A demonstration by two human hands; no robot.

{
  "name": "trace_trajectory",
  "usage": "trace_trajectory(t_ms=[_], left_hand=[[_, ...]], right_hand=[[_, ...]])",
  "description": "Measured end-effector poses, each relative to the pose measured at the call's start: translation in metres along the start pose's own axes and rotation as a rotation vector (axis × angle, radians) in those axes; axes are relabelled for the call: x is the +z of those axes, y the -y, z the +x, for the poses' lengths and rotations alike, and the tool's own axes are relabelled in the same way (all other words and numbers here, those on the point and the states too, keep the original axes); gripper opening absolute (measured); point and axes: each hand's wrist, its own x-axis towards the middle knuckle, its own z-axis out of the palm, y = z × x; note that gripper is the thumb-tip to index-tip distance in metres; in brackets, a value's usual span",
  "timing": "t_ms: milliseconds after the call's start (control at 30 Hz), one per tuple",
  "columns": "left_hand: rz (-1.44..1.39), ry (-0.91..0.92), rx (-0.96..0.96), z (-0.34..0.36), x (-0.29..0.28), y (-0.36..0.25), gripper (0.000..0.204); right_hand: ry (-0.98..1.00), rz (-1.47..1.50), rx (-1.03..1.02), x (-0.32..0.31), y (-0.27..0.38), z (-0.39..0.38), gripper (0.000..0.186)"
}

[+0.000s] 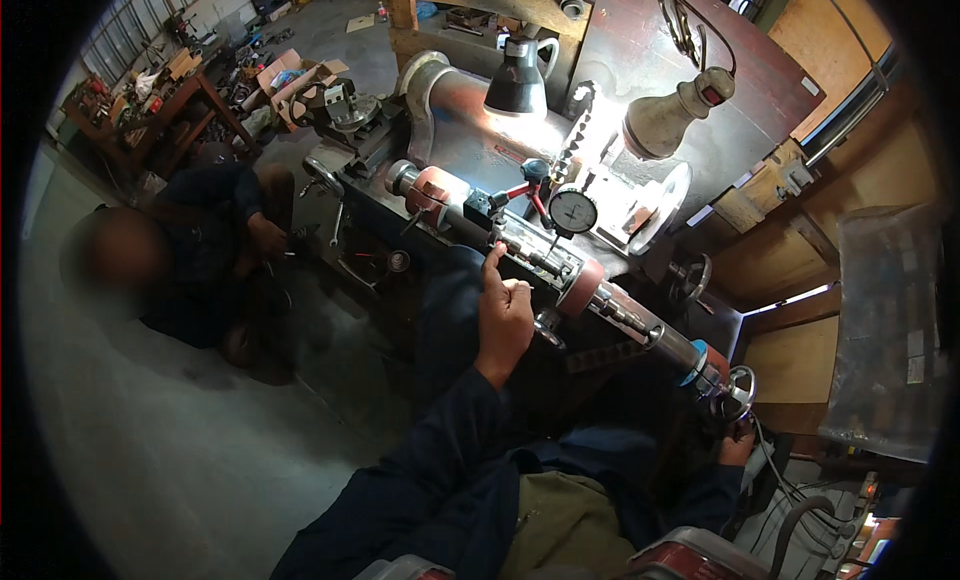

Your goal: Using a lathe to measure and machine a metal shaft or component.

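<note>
My left hand [505,310] has its index finger raised against the metal shaft [530,255] beneath the dial gauge [574,211]; its other fingers are curled, and whatever they may hold is hidden. The gauge hangs on a red-and-black jointed arm [535,190]. Red fittings [582,285] sit along the long bench fixture. At its right end, my right hand [737,443] is closed at the silver handwheel [742,388], partly hidden by it. Two work lamps [670,120] light the fixture from behind.
A co-worker [200,260] crouches at the left, hands low near some tools. Behind are a cluttered wooden bench [115,95] and cardboard boxes [285,80]. Wooden panels [785,370] and a plastic sheet [880,330] bound the right side, with cables and hoses [800,520] at lower right.
</note>
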Motion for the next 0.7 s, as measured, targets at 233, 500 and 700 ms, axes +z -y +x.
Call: trace_trajectory(t_ms=[233, 500, 700], left_hand=[[0.29, 0.206, 0.166, -0.035, 0.018, -0.002, 0.048], [0.295, 0.593, 0.379, -0.08, 0.035, 0.005, 0.025], [0.787, 1.526, -0.057, -0.122, 0.059, 0.049, 0.023]], right_hand=[[-0.015, -0.09, 0.09, -0.001, 0.014, -0.003, 0.022], [0.025, 0.112, -0.016, -0.012, 0.039, -0.008, 0.021], [0.064, 0.263, 0.097, -0.014, 0.047, 0.055, 0.014]])
